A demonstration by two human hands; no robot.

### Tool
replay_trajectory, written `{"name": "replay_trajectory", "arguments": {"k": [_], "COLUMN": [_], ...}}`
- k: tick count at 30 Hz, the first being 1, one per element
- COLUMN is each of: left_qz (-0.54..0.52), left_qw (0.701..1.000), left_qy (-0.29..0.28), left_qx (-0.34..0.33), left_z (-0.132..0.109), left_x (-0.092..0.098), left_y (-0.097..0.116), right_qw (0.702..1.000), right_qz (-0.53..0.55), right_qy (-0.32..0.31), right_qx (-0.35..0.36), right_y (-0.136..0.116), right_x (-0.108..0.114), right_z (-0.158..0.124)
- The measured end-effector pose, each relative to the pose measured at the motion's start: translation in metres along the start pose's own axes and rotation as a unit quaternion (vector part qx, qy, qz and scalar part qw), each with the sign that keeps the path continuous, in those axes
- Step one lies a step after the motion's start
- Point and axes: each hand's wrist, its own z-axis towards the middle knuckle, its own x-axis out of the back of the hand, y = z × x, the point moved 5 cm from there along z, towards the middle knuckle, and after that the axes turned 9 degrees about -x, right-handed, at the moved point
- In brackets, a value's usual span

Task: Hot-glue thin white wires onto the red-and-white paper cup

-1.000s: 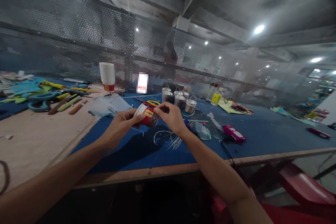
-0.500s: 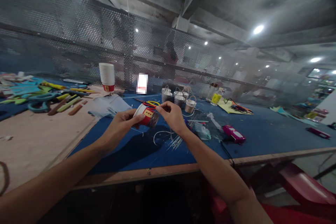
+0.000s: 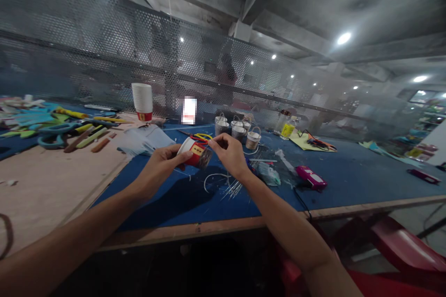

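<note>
My left hand (image 3: 158,165) grips a white paper cup (image 3: 197,153) with a red band, tipped on its side over the blue tabletop. Grey-brown strands wrap the cup's far end. Fingers pinched, my right hand (image 3: 229,152) is at that end; whatever lies between its fingertips is too small to make out. Just behind the cup are scissors with yellow handles (image 3: 202,137), partly hidden. Thin white strands (image 3: 234,189) lie under my right wrist. Beyond it stand small wrapped cups with loop handles (image 3: 221,126), one of them brown (image 3: 252,140).
A stack of paper cups (image 3: 142,98) stands at the back left, near blue-handled scissors (image 3: 52,138) and several pens. Toward the right lie a plastic bag (image 3: 270,174) and a purple device (image 3: 311,177). Small bottles (image 3: 287,126) stand before a perforated metal screen (image 3: 202,65).
</note>
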Motion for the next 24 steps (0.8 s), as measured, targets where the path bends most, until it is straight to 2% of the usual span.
{"name": "replay_trajectory", "arguments": {"k": [10,24], "left_qz": [-0.002,-0.037], "left_qw": [1.0,0.999], "left_qy": [-0.014,-0.01], "left_qx": [-0.006,0.005], "left_z": [0.002,0.004], "left_x": [0.0,0.001], "left_y": [-0.006,-0.014], "right_qw": [0.998,0.995], "right_qz": [-0.029,-0.015], "right_qy": [-0.032,-0.059], "right_qx": [-0.042,-0.083], "right_y": [0.007,0.034], "right_x": [-0.003,-0.008], "right_z": [0.003,0.014]}}
